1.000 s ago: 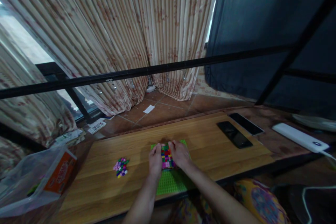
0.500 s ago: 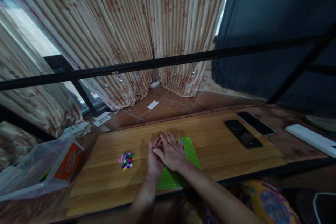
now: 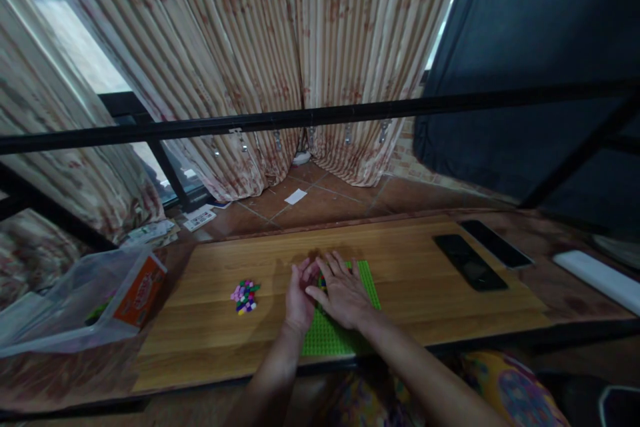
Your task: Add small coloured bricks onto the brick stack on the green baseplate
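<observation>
A green studded baseplate (image 3: 333, 341) lies on the wooden board, its far part covered by my hands. My left hand (image 3: 301, 300) is at the plate's left edge, palm turned inward and fingers loosely curved. Over the plate, my right hand (image 3: 344, 290) is palm down with its fingers spread. Small coloured pieces (image 3: 323, 282) show in the gap between the hands; what they form is mostly hidden. I see nothing held in either hand. Left of my hands sits a small pile of coloured toy bricks (image 3: 245, 297), pink, green, purple, white and yellow among them.
Two dark phones lie to the right, one (image 3: 470, 262) on the wooden board (image 3: 200, 347) and another (image 3: 497, 244) at its far edge. A clear plastic box (image 3: 85, 340) with an orange label stands left. A white oblong object (image 3: 597, 280) is far right. A black rail (image 3: 280, 120) crosses beyond.
My hands have drawn slightly apart, and coloured pieces now show between them. The whole view has shifted a little. The brick pile looks the same.
</observation>
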{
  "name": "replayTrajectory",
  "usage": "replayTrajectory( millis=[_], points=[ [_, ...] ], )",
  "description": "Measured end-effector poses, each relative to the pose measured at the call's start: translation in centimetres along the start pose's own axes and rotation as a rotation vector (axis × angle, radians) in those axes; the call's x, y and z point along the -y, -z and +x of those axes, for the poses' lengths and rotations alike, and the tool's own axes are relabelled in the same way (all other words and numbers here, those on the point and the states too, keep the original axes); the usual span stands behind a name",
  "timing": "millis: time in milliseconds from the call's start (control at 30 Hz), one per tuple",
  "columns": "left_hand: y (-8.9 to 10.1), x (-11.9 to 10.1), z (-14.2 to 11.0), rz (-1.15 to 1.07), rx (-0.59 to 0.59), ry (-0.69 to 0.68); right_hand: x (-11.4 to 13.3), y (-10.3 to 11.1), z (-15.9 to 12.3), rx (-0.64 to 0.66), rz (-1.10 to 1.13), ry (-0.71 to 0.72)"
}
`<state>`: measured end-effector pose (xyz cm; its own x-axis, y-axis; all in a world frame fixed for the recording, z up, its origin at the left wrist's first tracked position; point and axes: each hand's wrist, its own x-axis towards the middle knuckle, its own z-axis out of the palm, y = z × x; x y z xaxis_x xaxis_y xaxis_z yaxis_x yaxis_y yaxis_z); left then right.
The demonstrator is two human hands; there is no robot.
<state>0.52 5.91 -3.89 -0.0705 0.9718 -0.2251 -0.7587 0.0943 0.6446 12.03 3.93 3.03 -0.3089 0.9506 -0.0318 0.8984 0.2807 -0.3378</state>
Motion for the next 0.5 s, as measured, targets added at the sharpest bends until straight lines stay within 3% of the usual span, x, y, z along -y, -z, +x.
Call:
replayTrajectory(
  millis=[133, 267, 400, 500],
  points=[
    [-0.5, -0.3, -0.2, 0.012, -0.029, 0.043, 0.6, -0.2, -1.3, -0.126, -0.021, -0.098],
    [-1.2, -0.8, -0.4, 0.016, -0.068, 0.088, 1.3, -1.6, -2.5, -0.151, -0.013, -0.191],
    [-1.0, -1.9, -1.8, 0.022, -0.085, 0.102, 0.9, -2.2, -2.6, -0.205, 0.028, -0.154],
    [-0.4, -3.8, -3.6, 0.005, -0.086, 0.107, -0.3, -1.5, -2.7, -0.287, 0.128, -0.095]
  ],
)
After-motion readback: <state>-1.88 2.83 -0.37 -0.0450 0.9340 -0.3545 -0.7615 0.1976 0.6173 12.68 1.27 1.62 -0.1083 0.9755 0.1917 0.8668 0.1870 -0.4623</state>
